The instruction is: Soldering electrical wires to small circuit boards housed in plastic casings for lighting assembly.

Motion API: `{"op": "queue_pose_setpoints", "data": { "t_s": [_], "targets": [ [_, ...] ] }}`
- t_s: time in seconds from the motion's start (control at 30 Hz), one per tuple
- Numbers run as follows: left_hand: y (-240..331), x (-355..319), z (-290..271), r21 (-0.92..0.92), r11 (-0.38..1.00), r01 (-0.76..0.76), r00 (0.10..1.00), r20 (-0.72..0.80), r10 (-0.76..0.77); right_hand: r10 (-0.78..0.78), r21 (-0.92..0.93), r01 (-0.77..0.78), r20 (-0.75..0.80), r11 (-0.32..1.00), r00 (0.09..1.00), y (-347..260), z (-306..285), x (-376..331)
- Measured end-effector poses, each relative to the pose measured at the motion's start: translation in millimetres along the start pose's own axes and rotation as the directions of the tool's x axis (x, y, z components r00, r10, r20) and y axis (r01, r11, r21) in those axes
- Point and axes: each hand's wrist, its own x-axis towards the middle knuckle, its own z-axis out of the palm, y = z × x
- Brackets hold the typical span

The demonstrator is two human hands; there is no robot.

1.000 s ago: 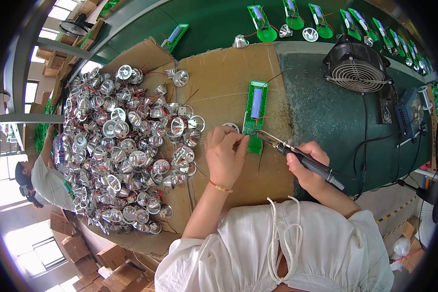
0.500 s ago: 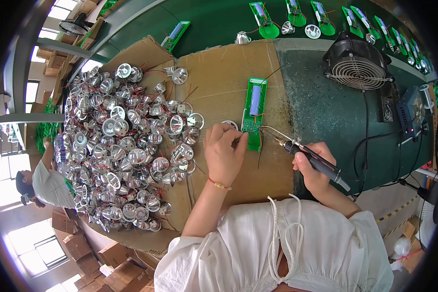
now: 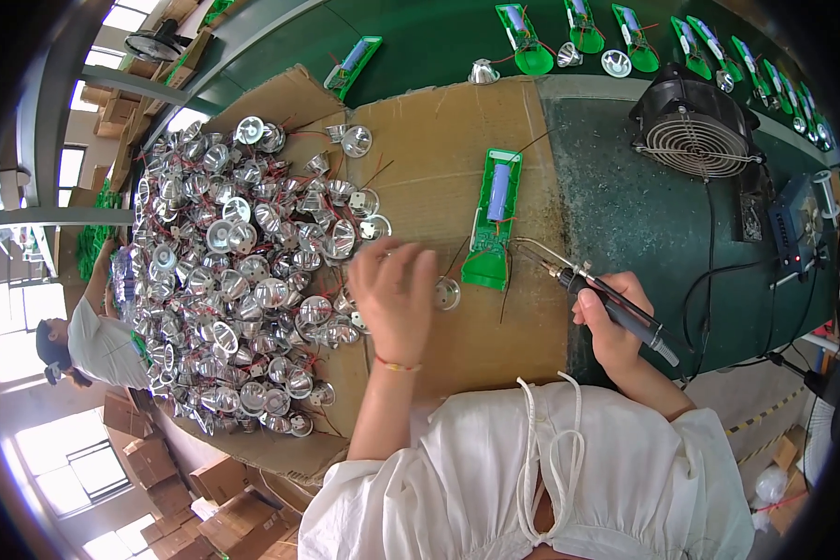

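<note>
My right hand [image 3: 616, 322] is wrapped round a dark soldering iron [image 3: 630, 322] with a thin bent metal tube running along it. The iron's tip points at the lower part of a green flashlight housing [image 3: 477, 238], apart from it. That housing lies on the cardboard, with a lilac battery cell [image 3: 498, 191], a small green circuit board and loose wires. My left hand [image 3: 392, 294] is raised left of the housing, blurred, its fingers apart with nothing visible in them. Beside it lies a silver reflector cup [image 3: 447, 293] with a wire, partly hidden by the hand.
A big heap of silver reflector cups [image 3: 243, 271] covers the left of the cardboard [image 3: 420, 140]. A black fan [image 3: 695, 131] and a blue power unit [image 3: 795, 224] stand at the right. Green housings [image 3: 532, 58] line the far side. Another person [image 3: 98, 341] works at far left.
My left hand has moved left, off the housing, and its fingers have spread. The reflector cup beside the housing lies nearer to me. The iron's tip has drawn slightly back from the housing.
</note>
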Motion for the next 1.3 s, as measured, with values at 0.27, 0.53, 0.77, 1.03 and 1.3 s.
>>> {"op": "queue_pose_setpoints", "data": {
  "t_s": [0.27,0.53,0.77,1.03,1.3],
  "targets": [
    [5,-4,23,0.138,0.981,-0.135,0.982,0.153,0.113,-0.001,-0.002,0.001,0.029,1.0,1.0,-2,1,0],
    [9,-4,27,0.026,0.987,-0.159,0.973,0.174,0.152,0.018,0.01,-0.019,0.082,1.0,0.997,4,14,6],
    [10,-3,28,0.017,0.989,-0.147,0.973,0.182,0.142,0.082,0.086,-0.085,0.036,0.993,0.996,8,23,11],
    [10,-1,28,0.008,0.992,-0.128,0.973,0.194,0.124,0.217,0.188,-0.216,0.014,0.958,0.976,1,24,9],
    [9,-1,28,-0.004,0.991,-0.135,0.971,0.196,0.134,0.157,0.184,-0.154,-0.001,0.971,0.988,-1,17,5]
  ]
}}
